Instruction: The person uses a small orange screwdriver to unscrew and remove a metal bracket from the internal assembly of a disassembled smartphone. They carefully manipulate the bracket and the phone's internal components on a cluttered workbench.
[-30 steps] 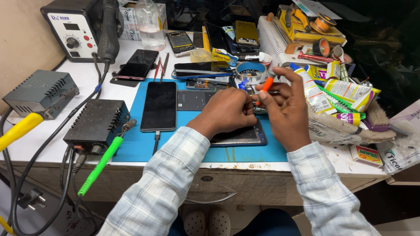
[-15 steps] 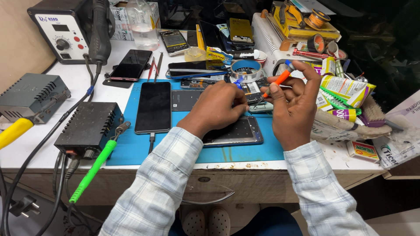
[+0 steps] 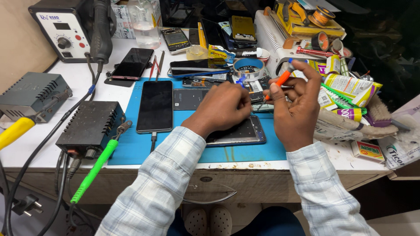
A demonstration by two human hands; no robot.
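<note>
Far left edge: a grey vented box (image 3: 30, 95) was seen on the white bench (image 3: 78, 81), with a yellow-handled tool (image 3: 14, 133) lying just below it.
Upper left of the frame: a white-faced station with a dial and red buttons (image 3: 59, 28) was set at the back, a dark hot-air handle (image 3: 101, 28) resting against it.
Left of centre: a black vented unit (image 3: 89, 126) was placed beside the blue mat (image 3: 131, 146); a green-handled soldering iron (image 3: 97, 168) hung over the bench edge in front of it.
On the mat, left part: a black phone (image 3: 155, 106) lay face up with a cable plugged in at its lower end; a second dark phone (image 3: 132, 64) lay above it, off the mat.
Centre, left hand: the left hand (image 3: 225, 107) was laid knuckles-up over the upper end of the opened phone body (image 3: 240, 132), fingers curled down on it; what was pinched beneath could not be told.
Centre, worked item: the opened phone body was lying flat on the mat at the middle of the frame, partly hidden by the left wrist.
Upper centre: a roll of blue tape (image 3: 247, 67) sat just above the hands.
Right of centre, right hand: the right hand (image 3: 295, 109) was closed narrowly around an orange-handled screwdriver (image 3: 280, 81), held tilted between thumb and fingers, its tip pointed down-left toward the left hand's fingers.
Right side: packets and tubes (image 3: 350, 89) were piled near a brush (image 3: 350, 124).
</note>
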